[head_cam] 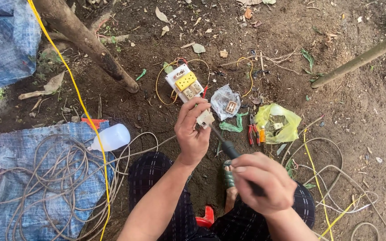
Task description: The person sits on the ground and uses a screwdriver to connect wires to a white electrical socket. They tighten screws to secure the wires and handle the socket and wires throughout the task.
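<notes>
My left hand (192, 130) grips the near end of a white socket board (184, 83) with a yellow outlet and beige switch parts, and holds a small beige switch (205, 118) at its edge. My right hand (259, 180) is closed around the black handle of a screwdriver (228, 148). The screwdriver's shaft points up and left, its tip at the beige switch. Yellow and red wires loop around the board's far end.
A clear bag with a switch (227, 103), a yellow bag (277, 121) and red pliers (251, 133) lie on the dirt to the right. At the left, a white bottle (111, 137) and coiled cable (45, 178) rest on blue tarp. A wooden pole (86, 42) leans behind.
</notes>
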